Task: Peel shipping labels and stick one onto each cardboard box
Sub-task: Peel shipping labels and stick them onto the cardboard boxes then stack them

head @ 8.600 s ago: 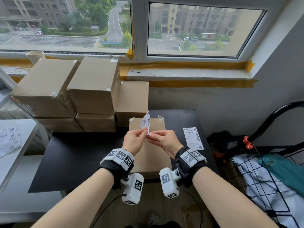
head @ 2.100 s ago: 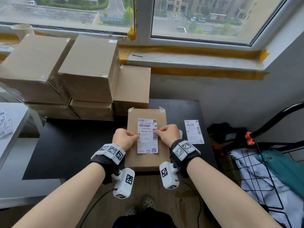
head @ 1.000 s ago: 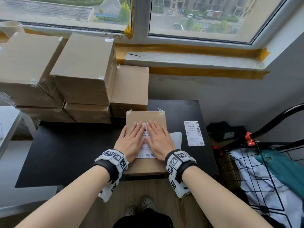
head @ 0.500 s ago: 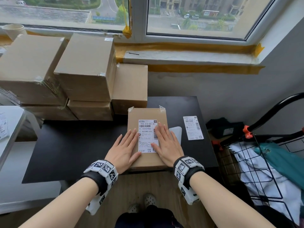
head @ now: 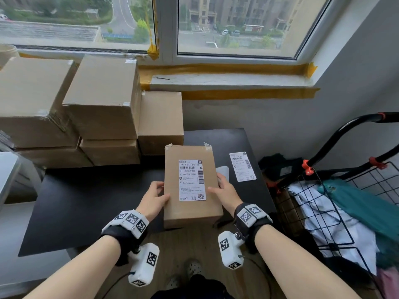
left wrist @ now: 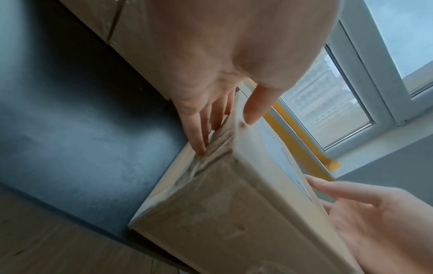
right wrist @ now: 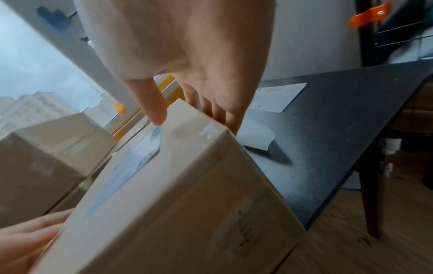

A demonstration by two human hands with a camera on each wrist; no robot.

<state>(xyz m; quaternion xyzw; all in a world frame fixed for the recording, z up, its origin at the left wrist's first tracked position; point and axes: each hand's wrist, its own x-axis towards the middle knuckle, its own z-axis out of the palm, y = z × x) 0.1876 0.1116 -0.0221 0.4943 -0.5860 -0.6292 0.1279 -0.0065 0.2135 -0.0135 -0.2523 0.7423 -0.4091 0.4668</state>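
Observation:
A flat cardboard box [head: 190,212] with a white shipping label [head: 192,180] stuck on its top sits at the front middle of the black table [head: 86,201]. My left hand [head: 154,199] grips its left side and my right hand [head: 224,190] grips its right side, thumbs on top. In the left wrist view my left hand [left wrist: 211,74] has its fingers down the side of the box [left wrist: 222,213]. In the right wrist view my right hand [right wrist: 187,55] clasps the box [right wrist: 175,194], which looks raised a little off the table. Another label [head: 242,166] lies to the right.
Several plain cardboard boxes [head: 103,98] are stacked at the back left under the window. A blank backing sheet [head: 223,171] lies just right of the box. A black wire cart [head: 336,190] with cloth in it stands at the right.
My hands have left the label they were pressing flat and moved outward to the box's two sides, where they now grip it.

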